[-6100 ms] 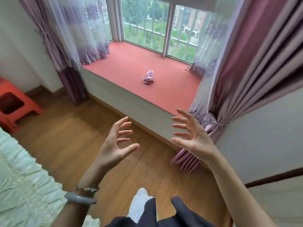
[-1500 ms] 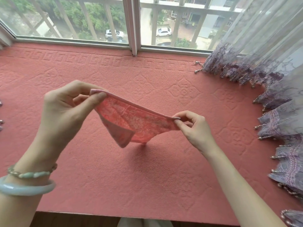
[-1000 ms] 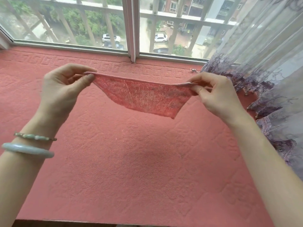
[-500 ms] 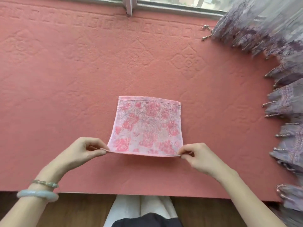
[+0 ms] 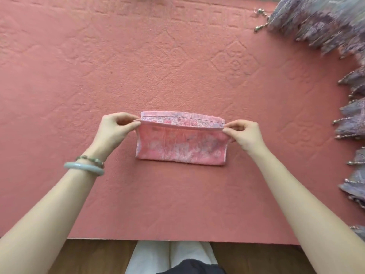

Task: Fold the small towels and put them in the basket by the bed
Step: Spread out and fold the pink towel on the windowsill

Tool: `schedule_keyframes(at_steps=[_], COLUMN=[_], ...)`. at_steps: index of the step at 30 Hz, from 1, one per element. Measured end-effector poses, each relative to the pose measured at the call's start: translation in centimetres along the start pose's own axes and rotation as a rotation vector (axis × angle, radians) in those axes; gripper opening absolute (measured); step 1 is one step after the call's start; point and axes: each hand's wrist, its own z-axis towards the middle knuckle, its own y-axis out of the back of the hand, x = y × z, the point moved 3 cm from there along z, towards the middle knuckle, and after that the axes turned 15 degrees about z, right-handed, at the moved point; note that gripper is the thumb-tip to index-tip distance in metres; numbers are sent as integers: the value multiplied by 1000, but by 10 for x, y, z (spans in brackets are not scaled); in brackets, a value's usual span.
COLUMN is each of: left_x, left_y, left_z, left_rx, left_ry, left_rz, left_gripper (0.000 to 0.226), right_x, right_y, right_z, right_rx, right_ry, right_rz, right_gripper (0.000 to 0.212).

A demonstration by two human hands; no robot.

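Left hand (image 5: 116,131), pale green bangle (image 5: 84,168) at the wrist, pinches the top layer's left corner. Pink towel (image 5: 180,148) folded in half, lying mid red embossed mat (image 5: 177,204), top edge just short of far hem. Right hand (image 5: 245,135) pinches the right corner. Purple beaded curtain (image 5: 325,26) far right

Head camera — looking steeply down, close over the ledge (image 5: 177,204).

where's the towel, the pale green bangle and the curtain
towel (image 5: 181,145), head view, middle of the folded-over top layer
bangle (image 5: 83,167), head view, middle of its pale green band
curtain (image 5: 316,22), head view, purple fabric at the top right
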Motion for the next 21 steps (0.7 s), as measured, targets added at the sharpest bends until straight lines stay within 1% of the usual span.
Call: schedule_keyframes(at_steps=[3,5,7,11,14,15,17,18,19,20,21], left_x=[0,4,8,10,9,8,0,-8,-20,-33,-47], left_y=[-8,-12,-17,-22,-23,-23,-25,-27,-33,-43,-57], left_z=[30,42,47,45,42,41,36,31,23,13,0], left_rx=[-43,-77,-95,-165,-178,-187,-257,-291,-303,-277,-211], left_ry=[46,85,107,120,114,103,20,-57,-165,-295,-434], left_rz=[7,54,108,164,191,239,426,514,564,578,575], left_gripper=[8,6,4,2,3,6,23,31,36,36,32], right_x=[-5,-6,-5,0,3,2,2,3,4,5,6], right_y=[-3,-8,-13,-14,-13,-13,-14,-14,-14,-14,-14], right_z=[28,38,42,44,43,44,45,47,49,51,52], right_rx=[-52,-56,-69,-110,-86,-58,2,26,47,67,86], right_ry=[-2,8,19,105,108,96,68,62,61,62,63], right_rz=[-29,-80,-139,-238,-272,-300,-350,-370,-396,-429,-462], right_gripper=[14,8,10,8,11,12,13,13,13,13,12])
